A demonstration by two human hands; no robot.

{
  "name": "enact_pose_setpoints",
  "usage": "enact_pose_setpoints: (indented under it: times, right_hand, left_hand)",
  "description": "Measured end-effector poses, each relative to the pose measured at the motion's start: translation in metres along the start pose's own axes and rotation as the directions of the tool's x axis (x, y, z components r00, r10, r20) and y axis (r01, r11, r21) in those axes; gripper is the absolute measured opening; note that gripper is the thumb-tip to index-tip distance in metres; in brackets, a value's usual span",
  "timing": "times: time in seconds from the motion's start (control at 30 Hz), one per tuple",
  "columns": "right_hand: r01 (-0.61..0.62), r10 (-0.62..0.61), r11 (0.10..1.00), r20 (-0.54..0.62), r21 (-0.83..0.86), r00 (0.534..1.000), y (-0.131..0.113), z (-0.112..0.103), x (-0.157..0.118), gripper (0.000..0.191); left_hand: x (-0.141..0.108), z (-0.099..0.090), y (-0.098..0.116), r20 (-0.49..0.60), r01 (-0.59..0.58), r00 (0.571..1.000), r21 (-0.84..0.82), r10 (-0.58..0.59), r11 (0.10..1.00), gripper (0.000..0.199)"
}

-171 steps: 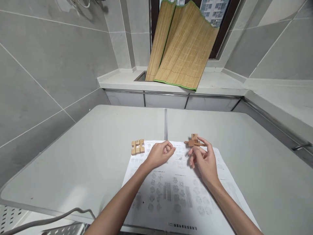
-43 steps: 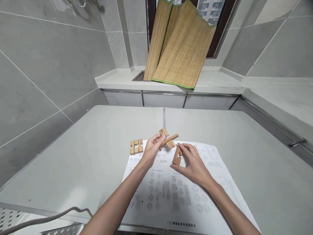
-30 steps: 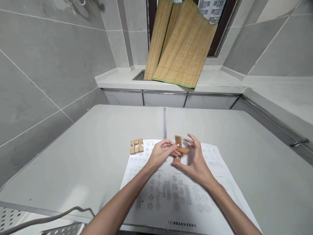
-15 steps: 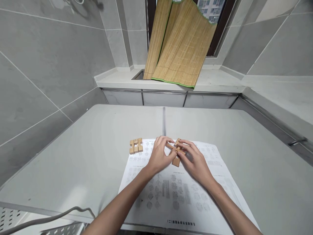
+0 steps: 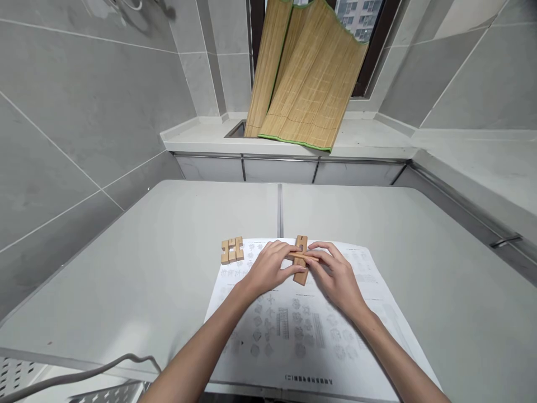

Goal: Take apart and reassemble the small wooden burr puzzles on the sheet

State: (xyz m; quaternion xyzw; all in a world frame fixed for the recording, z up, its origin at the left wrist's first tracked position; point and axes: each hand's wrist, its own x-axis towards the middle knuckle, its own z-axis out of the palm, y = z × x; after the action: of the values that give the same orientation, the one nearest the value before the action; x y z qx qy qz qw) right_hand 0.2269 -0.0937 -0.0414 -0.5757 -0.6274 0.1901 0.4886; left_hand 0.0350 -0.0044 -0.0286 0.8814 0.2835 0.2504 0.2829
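Printed paper sheet (image 5: pixel 251 372), upside-down title (image 5: pixel 308 379) ending in bracketed Chinese 2, smaller print too blurred to read

Crossed wooden pieces (image 5: pixel 301 277) held over printed paper, one piece lengthwise

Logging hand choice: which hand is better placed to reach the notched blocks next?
Left, I'd judge: the left hand is nearer the notched blocks, while the right hand is beyond the crossed wooden pieces. Both hands hold those pieces, so the left would likely have to let go first.
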Motion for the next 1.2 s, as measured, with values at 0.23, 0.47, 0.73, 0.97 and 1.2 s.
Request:
enact_pose_setpoints:
  times: [0.23, 0.47, 0.73, 0.97, 1.2]
  right_hand:
    - [0.028, -0.03, 0.998, 0.037, 0.061, 0.999, -0.0059, -0.0049, 0.001, 0.03]
    - [0.018, -0.023, 0.996, 0.062, 0.089, 0.998, -0.0049, -0.0082, 0.0012, 0.031]
    - [0.038, -0.05, 0.991, 0.089, 0.128, 0.995, -0.0073, -0.009, 0.0007, 0.029]
    - [0.033, -0.037, 0.997, 0.062, 0.071, 0.997, -0.0065, -0.0073, 0.0, 0.028]
    - [-0.012, 0.009, 0.999, 0.059, 0.043, 0.998, -0.0063, -0.0058, 0.0013, 0.024]
  left_hand:
    - [-0.0016, -0.0014, 0.0024, -0.003, 0.015, 1.0, -0.03, -0.015, 0.999, 0.032]
    - [-0.002, -0.0007, 0.0042, 0.015, 0.025, 1.0, -0.077, -0.024, 0.997, 0.029]
    - [-0.0009, -0.0021, 0.0022, 0.037, 0.048, 0.998, -0.097, -0.044, 0.994, 0.029]
    - [0.001, -0.0046, 0.0052, 0.024, 0.11, 0.994, -0.158, -0.108, 0.981, 0.03]
    - [-0.0005, -0.0013, 0.0072, -0.065, 0.161, 0.981, -0.249, -0.182, 0.955, 0.041]
